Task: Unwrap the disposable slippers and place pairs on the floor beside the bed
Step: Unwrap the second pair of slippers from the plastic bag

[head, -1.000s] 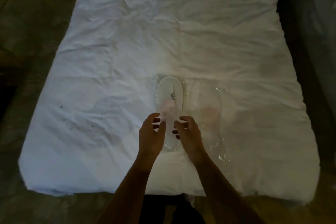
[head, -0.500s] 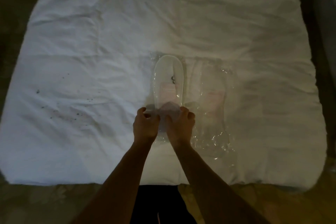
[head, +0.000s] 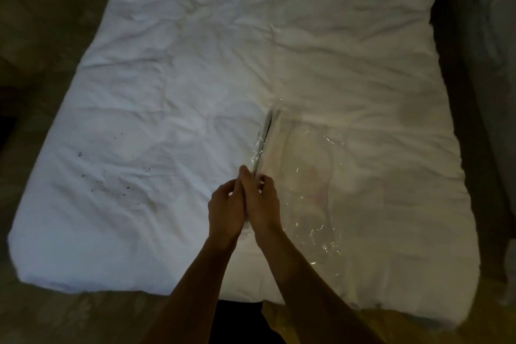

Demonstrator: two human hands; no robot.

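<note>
A white slipper pack in clear plastic stands on edge above the white bed, seen as a thin strip. My left hand and my right hand are pressed close together and both grip its near end. A second wrapped slipper pack lies flat on the bed just to the right, its plastic glinting.
Dark specks dot the sheet at the left. Dim patterned floor runs along the bed's left side and near end. Another bed's grey bedding lies at the far right across a dark gap.
The hands closed on the near end of the left pack and turned it from flat up onto its edge. The camera view shifted.
</note>
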